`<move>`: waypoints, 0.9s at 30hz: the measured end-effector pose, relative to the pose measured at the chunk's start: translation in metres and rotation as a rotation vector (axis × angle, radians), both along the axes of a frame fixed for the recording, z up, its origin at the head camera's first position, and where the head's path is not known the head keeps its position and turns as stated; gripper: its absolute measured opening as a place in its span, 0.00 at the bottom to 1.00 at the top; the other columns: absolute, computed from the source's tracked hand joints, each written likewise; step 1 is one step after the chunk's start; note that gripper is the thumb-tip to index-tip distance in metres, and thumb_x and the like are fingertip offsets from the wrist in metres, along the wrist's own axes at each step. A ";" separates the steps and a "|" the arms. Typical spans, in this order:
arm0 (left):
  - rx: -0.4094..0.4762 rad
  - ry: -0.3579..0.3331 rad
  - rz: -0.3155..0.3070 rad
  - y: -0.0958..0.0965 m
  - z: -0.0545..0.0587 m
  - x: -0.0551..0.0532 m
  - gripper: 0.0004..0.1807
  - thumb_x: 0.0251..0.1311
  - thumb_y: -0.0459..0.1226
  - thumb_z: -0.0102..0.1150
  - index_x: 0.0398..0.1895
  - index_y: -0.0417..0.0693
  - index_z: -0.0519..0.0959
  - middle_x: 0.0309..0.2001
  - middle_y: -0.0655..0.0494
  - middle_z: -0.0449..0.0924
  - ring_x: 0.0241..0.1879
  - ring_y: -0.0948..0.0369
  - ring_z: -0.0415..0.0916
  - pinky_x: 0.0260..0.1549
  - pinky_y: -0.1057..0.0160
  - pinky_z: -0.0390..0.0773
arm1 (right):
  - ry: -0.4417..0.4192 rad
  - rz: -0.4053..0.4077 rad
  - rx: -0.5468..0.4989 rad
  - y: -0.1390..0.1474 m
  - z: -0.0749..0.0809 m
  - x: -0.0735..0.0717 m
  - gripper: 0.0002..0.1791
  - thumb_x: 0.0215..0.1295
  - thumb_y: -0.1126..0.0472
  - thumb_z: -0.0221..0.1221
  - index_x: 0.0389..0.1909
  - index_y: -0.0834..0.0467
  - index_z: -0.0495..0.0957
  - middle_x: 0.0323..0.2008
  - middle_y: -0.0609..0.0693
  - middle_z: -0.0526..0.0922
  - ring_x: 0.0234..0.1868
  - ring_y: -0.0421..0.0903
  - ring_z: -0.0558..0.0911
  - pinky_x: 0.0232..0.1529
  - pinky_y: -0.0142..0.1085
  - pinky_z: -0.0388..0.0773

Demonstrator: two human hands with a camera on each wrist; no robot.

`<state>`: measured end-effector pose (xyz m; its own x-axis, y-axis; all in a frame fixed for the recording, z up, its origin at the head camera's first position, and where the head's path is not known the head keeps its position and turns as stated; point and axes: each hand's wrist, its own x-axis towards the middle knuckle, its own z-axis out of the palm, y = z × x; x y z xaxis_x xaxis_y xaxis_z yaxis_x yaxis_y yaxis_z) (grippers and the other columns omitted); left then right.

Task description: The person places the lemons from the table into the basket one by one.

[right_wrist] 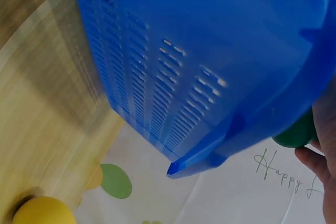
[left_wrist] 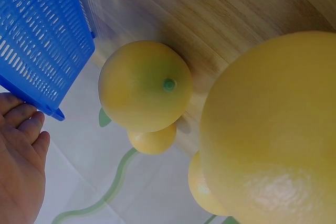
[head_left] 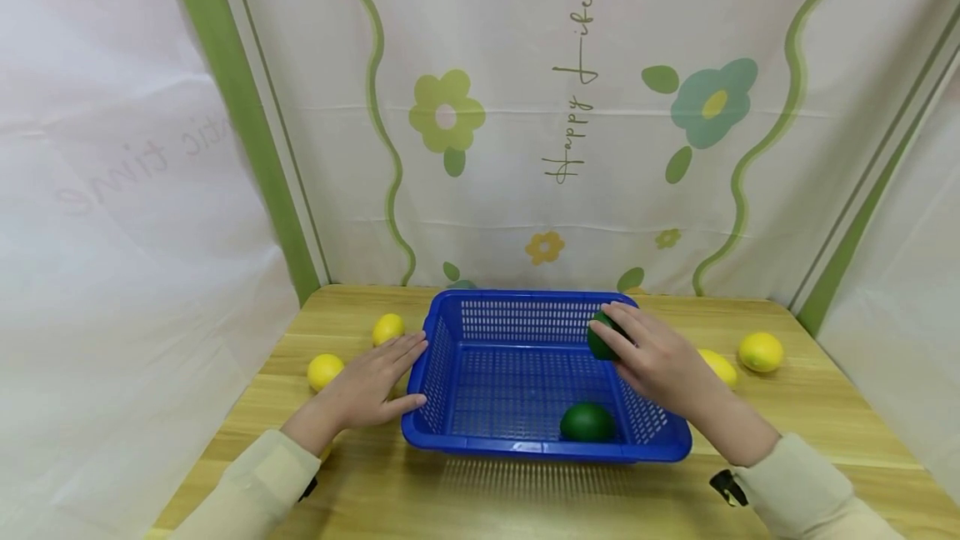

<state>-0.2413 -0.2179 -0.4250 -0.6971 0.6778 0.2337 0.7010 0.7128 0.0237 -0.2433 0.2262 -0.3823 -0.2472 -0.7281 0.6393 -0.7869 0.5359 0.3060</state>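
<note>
A blue plastic basket [head_left: 525, 446] with slotted sides stands on the wooden table in the head view. My right hand [head_left: 660, 357] grips a dark green, smooth fruit [head_left: 600, 338] above the basket's right part. In the right wrist view only a bit of this green fruit [right_wrist: 298, 132] shows past the rim. A second dark green fruit [head_left: 588, 422] lies inside, near the front right. Against the left rim rests my left hand [head_left: 371, 383], its fingers fairly straight and touching the edge. In the left wrist view its fingertips meet the basket rim [left_wrist: 55, 113].
Left of the basket lie several lemons, among them a far lemon [head_left: 388, 329] and one by the left wrist [head_left: 326, 372]. On the right are two more, a lemon [head_left: 717, 367] partly behind my right hand and a lemon [head_left: 761, 352] farther out. A printed curtain [head_left: 502, 215] closes off the back.
</note>
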 end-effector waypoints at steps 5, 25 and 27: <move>0.000 0.003 0.000 0.000 0.000 0.000 0.43 0.67 0.60 0.48 0.73 0.37 0.59 0.73 0.44 0.56 0.72 0.49 0.53 0.68 0.49 0.57 | -0.038 0.014 0.024 -0.005 0.001 0.000 0.25 0.59 0.63 0.62 0.58 0.66 0.75 0.55 0.68 0.75 0.54 0.65 0.76 0.46 0.56 0.79; 0.007 0.009 -0.005 -0.001 -0.002 0.000 0.43 0.67 0.60 0.48 0.73 0.37 0.59 0.73 0.44 0.55 0.72 0.49 0.53 0.67 0.50 0.57 | -0.254 -0.113 0.167 -0.012 -0.006 0.000 0.38 0.40 0.62 0.78 0.57 0.64 0.76 0.53 0.63 0.77 0.54 0.59 0.77 0.50 0.49 0.80; 0.007 0.008 -0.003 -0.001 -0.002 0.000 0.43 0.67 0.60 0.48 0.73 0.37 0.59 0.73 0.44 0.55 0.72 0.49 0.53 0.67 0.49 0.57 | -0.271 -0.118 0.173 -0.012 -0.007 0.001 0.38 0.40 0.63 0.78 0.57 0.64 0.76 0.53 0.63 0.77 0.53 0.59 0.77 0.50 0.49 0.80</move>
<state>-0.2413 -0.2184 -0.4269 -0.6932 0.6782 0.2441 0.7034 0.7104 0.0237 -0.2428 0.2140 -0.3890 -0.4804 -0.7761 0.4085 -0.7878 0.5866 0.1880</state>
